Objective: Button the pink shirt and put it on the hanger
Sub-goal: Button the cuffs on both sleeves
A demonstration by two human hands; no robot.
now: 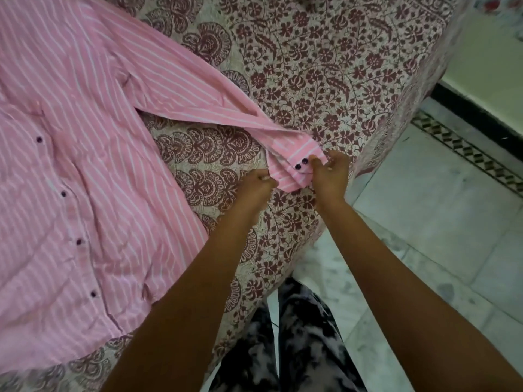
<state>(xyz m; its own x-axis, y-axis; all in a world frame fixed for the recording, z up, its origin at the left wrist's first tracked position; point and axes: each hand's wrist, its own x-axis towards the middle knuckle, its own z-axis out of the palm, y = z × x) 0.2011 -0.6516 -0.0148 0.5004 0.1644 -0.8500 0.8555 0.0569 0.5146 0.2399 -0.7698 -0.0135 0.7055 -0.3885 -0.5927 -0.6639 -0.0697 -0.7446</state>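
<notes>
The pink white-striped cotton shirt (85, 137) lies spread on the maroon floral printed bedspread (325, 66), which gives a flat surface to work on. Its sleeve stretches right to the cuff (291, 176). There the left hand (256, 183) pinches one edge taut. The right hand (329, 172) pinches the flap beside two dark cuff buttons (301, 164), probably to fasten them.
</notes>
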